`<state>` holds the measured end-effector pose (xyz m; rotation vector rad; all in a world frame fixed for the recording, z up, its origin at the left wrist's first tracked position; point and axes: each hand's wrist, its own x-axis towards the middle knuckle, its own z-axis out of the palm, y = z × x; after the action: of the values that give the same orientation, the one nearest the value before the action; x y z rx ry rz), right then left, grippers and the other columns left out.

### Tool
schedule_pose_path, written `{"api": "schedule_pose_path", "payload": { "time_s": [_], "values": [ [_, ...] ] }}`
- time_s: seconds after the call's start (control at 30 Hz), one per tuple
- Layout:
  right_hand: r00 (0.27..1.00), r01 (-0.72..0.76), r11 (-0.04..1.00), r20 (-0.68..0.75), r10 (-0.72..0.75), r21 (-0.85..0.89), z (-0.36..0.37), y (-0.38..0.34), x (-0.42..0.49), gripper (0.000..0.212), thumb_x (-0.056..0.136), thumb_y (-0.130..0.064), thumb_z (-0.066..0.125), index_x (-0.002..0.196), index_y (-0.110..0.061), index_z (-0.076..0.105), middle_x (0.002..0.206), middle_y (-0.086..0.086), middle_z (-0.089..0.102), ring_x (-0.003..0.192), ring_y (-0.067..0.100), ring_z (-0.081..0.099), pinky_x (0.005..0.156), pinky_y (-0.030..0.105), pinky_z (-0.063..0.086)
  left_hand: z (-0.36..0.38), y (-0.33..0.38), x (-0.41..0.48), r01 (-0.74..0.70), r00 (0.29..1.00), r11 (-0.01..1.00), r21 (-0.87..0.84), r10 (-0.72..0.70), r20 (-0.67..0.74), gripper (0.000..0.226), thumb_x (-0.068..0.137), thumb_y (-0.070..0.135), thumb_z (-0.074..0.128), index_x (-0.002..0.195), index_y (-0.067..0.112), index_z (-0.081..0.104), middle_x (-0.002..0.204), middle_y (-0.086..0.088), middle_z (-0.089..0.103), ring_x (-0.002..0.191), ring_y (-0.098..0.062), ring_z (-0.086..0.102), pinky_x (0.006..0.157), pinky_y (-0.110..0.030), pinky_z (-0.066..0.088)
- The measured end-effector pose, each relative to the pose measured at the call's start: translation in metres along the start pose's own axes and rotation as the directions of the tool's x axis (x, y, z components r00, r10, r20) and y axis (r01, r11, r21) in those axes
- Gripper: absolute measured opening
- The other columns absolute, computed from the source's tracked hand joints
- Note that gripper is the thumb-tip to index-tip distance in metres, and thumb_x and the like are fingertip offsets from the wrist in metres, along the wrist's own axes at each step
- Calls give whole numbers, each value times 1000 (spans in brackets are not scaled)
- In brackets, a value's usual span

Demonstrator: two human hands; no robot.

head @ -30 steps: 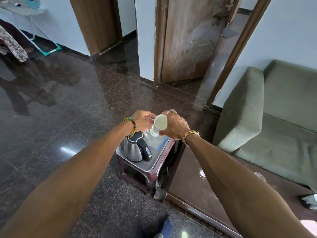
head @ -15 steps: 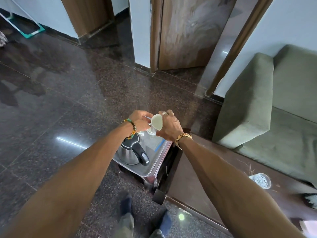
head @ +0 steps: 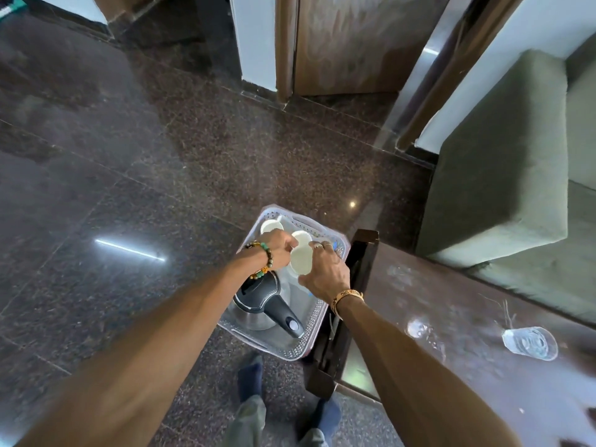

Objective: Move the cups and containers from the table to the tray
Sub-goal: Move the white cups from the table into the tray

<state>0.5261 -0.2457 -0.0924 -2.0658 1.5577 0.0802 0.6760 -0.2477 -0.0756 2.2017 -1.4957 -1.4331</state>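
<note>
While the white cup (head: 300, 262) is held low over the far half of the tray (head: 317, 321), it is enclosed from the right by the right hand (head: 325, 275), whose thumb and fingers are curled round its wall. The left hand (head: 279, 250) is set against the cup's left side with its fingers curled, but whether a handle is pinched there cannot be told. The cup's mouth faces up toward the camera, so its long axis is judged near upright, with the tray floor directly beneath. The move in hand is judged to be a short, straight lowering, with little room to either side. The kettle (head: 264, 301) occupies the near half of the tray, a middle cup (head: 302, 236) stands just beyond the held cup, and a corner cup (head: 272, 225) is placed in the far left corner. All three cups are round, smooth and matt white, probably ceramic. The tray is a pale rectangular plastic piece with rounded corners and a perforated rim. The kettle has a brushed metal body with a black lid and handle. One clear glass (head: 530, 343) is left on the glossy dark brown table (head: 451, 301), well apart to the right, and the right hand is the nearer to it.
</note>
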Motion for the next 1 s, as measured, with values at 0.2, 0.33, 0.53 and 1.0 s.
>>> {"api": "schedule_pose_path", "payload": {
  "time_s": [0.2, 0.33, 0.53, 1.0],
  "values": [
    [999, -37, 999, 34, 37, -10, 25, 6, 22, 77, 72, -30, 79, 140, -12, 48, 128, 8, 55, 118, 30, 54, 86, 39, 52, 6, -19, 36, 23, 998, 998, 65, -27, 57, 48, 80, -1, 54, 120, 24, 65, 115, 1, 69, 96, -18, 64, 77, -20, 49],
    [998, -46, 999, 37, 46, -16, 39, 10, 36, 69, 70, -32, 82, 129, -12, 55, 119, 7, 57, 111, 27, 56, 83, 35, 52, 7, -27, 57, -20, 996, 984, 179, 3, 94, 43, 82, 3, 53, 117, 25, 66, 110, 2, 69, 85, -16, 59, 62, -12, 41],
    [997, -43, 999, 63, 42, 0, 61, 16, 44, 68, 72, -37, 84, 128, -11, 57, 120, 8, 58, 109, 25, 57, 86, 34, 52, 16, -36, 79, -35, 987, 949, 313, -17, 162, 27, 86, 11, 56, 106, 23, 70, 100, -5, 70, 86, -24, 64, 77, -28, 52],
    [996, -22, 1000, 82, 23, -7, 89, 23, 65, 71, 75, -41, 82, 133, -12, 53, 125, 10, 56, 115, 29, 56, 89, 40, 54, 20, -45, 103, -49, 977, 918, 394, -39, 210, 24, 84, 8, 50, 93, 13, 72, 92, -10, 70, 81, -26, 64, 74, -32, 54]
  ]
}}
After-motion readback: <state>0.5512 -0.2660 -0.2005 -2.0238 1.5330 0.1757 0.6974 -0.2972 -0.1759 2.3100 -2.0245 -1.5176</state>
